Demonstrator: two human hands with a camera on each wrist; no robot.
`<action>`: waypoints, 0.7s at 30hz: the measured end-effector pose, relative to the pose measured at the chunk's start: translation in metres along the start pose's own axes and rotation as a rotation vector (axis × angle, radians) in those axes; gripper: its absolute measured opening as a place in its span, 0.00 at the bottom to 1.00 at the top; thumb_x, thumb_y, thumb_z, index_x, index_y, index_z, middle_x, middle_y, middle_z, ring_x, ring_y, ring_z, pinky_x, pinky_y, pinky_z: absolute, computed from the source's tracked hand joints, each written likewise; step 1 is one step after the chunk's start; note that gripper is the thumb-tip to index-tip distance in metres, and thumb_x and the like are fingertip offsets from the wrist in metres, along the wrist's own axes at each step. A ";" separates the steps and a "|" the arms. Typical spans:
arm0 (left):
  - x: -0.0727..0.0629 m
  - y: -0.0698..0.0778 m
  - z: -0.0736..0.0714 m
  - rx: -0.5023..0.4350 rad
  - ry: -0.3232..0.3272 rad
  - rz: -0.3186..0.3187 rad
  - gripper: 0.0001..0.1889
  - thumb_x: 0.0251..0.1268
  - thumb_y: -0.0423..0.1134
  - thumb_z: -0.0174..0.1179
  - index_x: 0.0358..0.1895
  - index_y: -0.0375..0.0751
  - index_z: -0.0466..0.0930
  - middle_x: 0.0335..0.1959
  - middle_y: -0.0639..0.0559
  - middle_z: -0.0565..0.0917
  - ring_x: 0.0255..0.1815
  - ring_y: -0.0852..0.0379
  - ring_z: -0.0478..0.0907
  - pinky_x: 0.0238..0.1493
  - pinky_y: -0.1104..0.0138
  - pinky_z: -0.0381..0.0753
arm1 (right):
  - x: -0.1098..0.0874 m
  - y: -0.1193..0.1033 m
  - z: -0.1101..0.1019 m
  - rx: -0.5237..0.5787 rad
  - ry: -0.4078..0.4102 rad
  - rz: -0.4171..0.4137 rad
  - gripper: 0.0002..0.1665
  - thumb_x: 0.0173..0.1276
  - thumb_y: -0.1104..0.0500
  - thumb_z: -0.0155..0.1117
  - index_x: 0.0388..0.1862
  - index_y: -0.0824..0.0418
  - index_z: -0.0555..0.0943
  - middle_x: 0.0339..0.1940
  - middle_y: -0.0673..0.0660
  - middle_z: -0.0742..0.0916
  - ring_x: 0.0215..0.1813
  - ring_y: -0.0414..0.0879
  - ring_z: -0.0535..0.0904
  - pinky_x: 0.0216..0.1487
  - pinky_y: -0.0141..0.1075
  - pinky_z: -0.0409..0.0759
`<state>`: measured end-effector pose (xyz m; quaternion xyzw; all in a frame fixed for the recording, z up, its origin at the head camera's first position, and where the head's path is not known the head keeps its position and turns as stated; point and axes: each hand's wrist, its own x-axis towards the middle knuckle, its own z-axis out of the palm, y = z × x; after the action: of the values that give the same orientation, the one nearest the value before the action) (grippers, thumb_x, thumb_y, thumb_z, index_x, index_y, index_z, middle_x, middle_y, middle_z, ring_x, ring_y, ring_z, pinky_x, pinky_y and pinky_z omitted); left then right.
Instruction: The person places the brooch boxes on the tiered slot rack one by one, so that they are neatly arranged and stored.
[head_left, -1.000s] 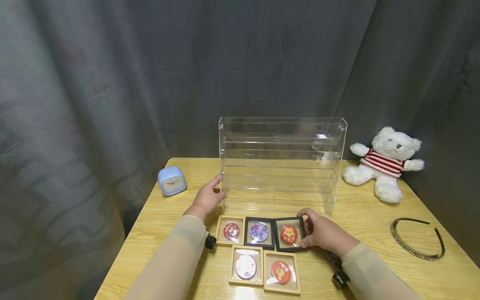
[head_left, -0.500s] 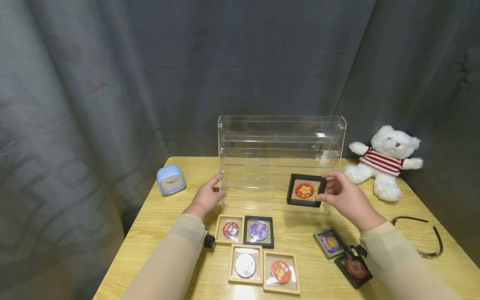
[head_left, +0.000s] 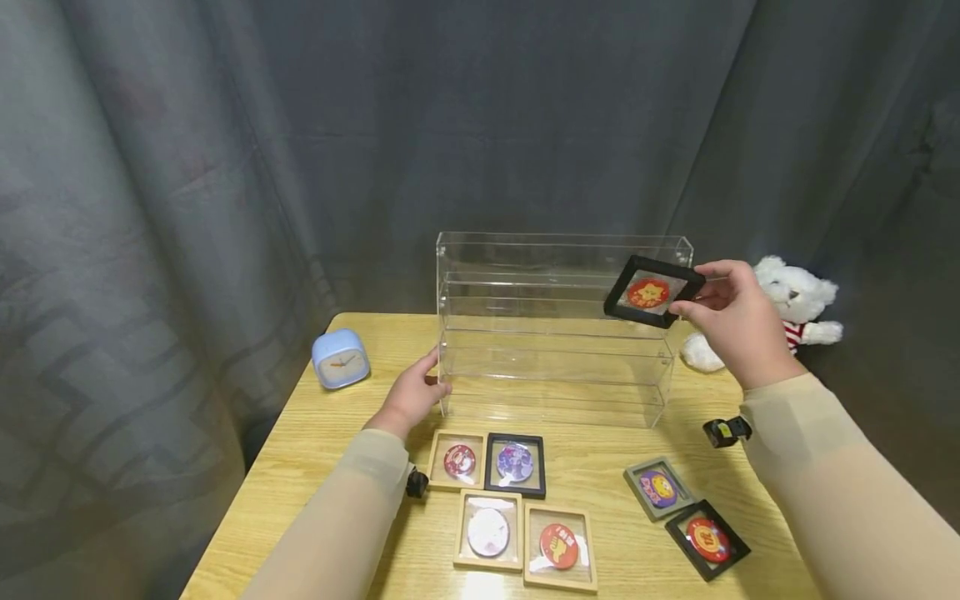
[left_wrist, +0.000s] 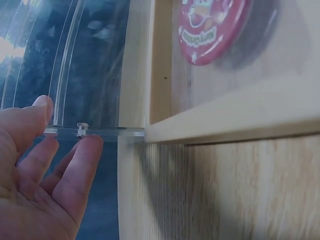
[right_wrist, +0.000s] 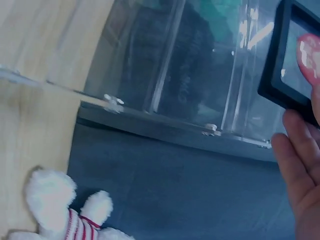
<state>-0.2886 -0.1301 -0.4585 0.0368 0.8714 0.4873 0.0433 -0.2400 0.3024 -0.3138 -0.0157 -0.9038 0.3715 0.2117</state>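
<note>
My right hand (head_left: 742, 325) pinches a black display frame (head_left: 624, 315) by its right side, thumb in front and fingers behind. A red badge (head_left: 648, 292) with a yellow star figure shows inside it. The frame is raised and tilted before the upper right part of a clear acrylic display shelf (head_left: 555, 367). My left hand (head_left: 412, 396) holds the shelf's left side panel low down; in the left wrist view the thumb (left_wrist: 42, 107) lies on one face and the fingers on the other. The right wrist view cuts off part of the black frame (right_wrist: 275, 65).
Near the shelf's front lie a wooden frame (head_left: 432, 467), a black frame (head_left: 514, 493), and two more wooden frames. A grey frame (head_left: 637, 483) and another black frame (head_left: 693, 558) lie at right. A blue clock (head_left: 339, 346) stands left, and a white teddy bear (head_left: 813, 292) sits behind my right hand.
My right hand has lifted the black frame with the red badge off the table, up and to the right, to the shelf's upper part. The left hand stays on the shelf.
</note>
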 end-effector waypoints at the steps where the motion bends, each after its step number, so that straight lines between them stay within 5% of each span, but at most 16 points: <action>1: 0.000 0.000 0.000 0.000 0.001 0.001 0.39 0.68 0.35 0.64 0.77 0.66 0.58 0.74 0.49 0.65 0.57 0.48 0.77 0.49 0.57 0.82 | 0.002 -0.001 -0.001 0.001 0.016 0.010 0.40 0.64 0.45 0.72 0.69 0.57 0.66 0.47 0.57 0.81 0.43 0.44 0.78 0.36 0.27 0.74; 10: 0.000 0.001 0.002 0.002 0.004 0.003 0.39 0.67 0.35 0.64 0.77 0.65 0.59 0.74 0.50 0.66 0.56 0.49 0.77 0.48 0.58 0.82 | 0.016 0.000 0.000 -0.039 0.121 0.039 0.40 0.67 0.45 0.69 0.71 0.57 0.64 0.50 0.59 0.81 0.47 0.47 0.78 0.38 0.28 0.73; 21: -0.003 0.001 0.002 0.014 -0.008 0.003 0.39 0.69 0.36 0.63 0.78 0.66 0.58 0.75 0.50 0.64 0.58 0.48 0.75 0.51 0.54 0.81 | 0.023 0.004 0.009 -0.088 0.138 0.006 0.34 0.71 0.49 0.65 0.68 0.63 0.67 0.51 0.64 0.83 0.51 0.57 0.79 0.49 0.50 0.76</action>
<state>-0.2856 -0.1284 -0.4579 0.0402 0.8746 0.4810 0.0457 -0.2645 0.3032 -0.3136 -0.0531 -0.9026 0.3300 0.2715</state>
